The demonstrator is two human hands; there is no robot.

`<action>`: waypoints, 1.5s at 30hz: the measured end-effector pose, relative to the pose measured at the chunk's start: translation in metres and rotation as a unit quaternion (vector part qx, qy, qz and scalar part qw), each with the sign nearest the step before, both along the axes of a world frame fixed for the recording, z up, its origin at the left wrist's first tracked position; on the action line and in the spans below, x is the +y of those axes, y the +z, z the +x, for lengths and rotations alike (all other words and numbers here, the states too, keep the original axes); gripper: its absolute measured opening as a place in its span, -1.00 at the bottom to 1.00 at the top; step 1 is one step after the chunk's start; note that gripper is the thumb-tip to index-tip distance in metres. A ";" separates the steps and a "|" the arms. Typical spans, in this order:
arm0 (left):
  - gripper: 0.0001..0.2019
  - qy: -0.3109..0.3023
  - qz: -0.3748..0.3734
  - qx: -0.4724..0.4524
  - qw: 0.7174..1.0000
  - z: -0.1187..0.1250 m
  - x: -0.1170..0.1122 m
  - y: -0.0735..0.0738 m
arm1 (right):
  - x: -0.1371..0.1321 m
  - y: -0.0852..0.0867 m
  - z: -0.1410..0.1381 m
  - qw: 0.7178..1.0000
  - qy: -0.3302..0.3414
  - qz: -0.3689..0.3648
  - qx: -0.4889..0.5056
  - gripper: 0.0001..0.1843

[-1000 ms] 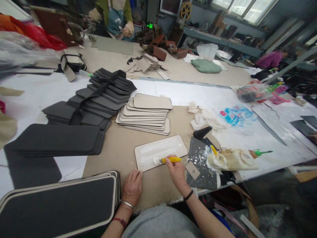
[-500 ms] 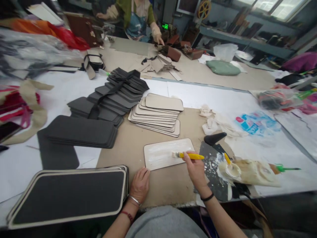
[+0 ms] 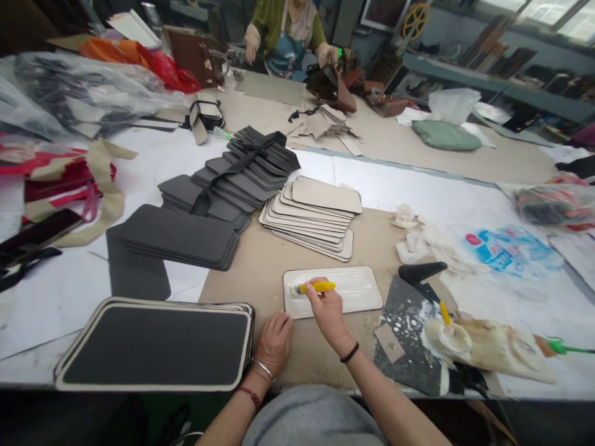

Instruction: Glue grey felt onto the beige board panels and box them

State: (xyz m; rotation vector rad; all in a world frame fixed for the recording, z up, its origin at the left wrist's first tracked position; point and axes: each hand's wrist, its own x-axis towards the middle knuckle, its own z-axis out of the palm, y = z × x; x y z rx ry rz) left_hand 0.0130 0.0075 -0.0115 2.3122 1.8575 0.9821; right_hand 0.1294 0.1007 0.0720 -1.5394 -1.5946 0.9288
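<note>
A brush with a yellow handle (image 3: 321, 287) is pinched in my right hand (image 3: 328, 308), its bristles on the left part of a cream rounded panel (image 3: 356, 288). Wet white streaks cover much of that panel. At its lower left corner the fingertips of my left hand (image 3: 275, 339) are closed on the edge; the thumb is hidden. Behind lies a fanned stack of similar cream panels (image 3: 309, 217). Left of my left hand, a pile of dark panels with cream borders (image 3: 155, 344) reaches the table's front edge.
Dark grey pieces (image 3: 179, 235) lie in stacks at left. On the right, a paste-smeared container (image 3: 453, 341) with another yellow handle sits on a spattered dark sheet (image 3: 404, 359), near a black curved object (image 3: 422, 272). Across the table, a co-worker (image 3: 290, 43) handles brown leather items (image 3: 334, 90).
My right hand has swept the brush leftward across the panel. My left hand stays at the corner. The camera view has shifted left, and the co-worker's hand has lifted a brown item.
</note>
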 end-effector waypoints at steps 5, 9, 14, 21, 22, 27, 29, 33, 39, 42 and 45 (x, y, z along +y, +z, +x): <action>-0.75 -0.010 0.025 0.016 1.000 -0.002 0.001 -0.002 | 0.013 -0.012 0.035 0.999 -0.047 0.000 -0.027 -0.71; -0.78 -0.021 0.041 0.023 0.999 -0.003 0.002 -0.006 | 0.029 -0.014 0.125 0.973 -0.190 0.008 -0.128 -0.61; -0.78 -0.020 0.052 0.033 0.998 -0.004 0.003 -0.006 | 0.039 -0.005 0.184 0.948 -0.250 0.024 -0.197 -0.53; -0.78 -0.037 0.058 0.048 0.996 -0.006 0.004 -0.005 | 0.060 -0.009 0.174 0.963 -0.240 0.015 -0.121 -0.57; -0.79 -0.039 0.058 0.051 0.996 -0.006 0.004 -0.005 | 0.062 -0.010 0.176 0.962 -0.243 0.014 -0.121 -0.57; -0.79 -0.039 0.062 0.055 0.996 -0.006 0.004 -0.006 | 0.051 -0.010 0.195 0.963 -0.230 0.015 -0.141 -0.60; -0.79 -0.039 0.060 0.054 0.996 -0.006 0.004 -0.006 | 0.042 -0.010 0.199 0.966 -0.213 0.007 -0.143 -0.62; -0.78 -0.039 0.056 0.043 0.997 -0.007 0.003 -0.005 | 0.029 -0.002 0.203 0.961 -0.222 -0.004 -0.163 -0.62; -0.78 -0.032 0.047 0.015 0.998 -0.006 0.007 -0.002 | 0.025 0.010 0.203 0.965 -0.226 -0.004 -0.135 -0.60; -0.77 0.011 0.010 -0.009 1.000 -0.003 0.004 0.006 | 0.021 0.015 0.199 0.967 -0.195 -0.027 -0.164 -0.55; -0.76 0.080 -0.067 -0.034 0.994 0.008 0.003 0.023 | 0.021 0.023 0.202 0.955 -0.183 -0.061 -0.227 -0.51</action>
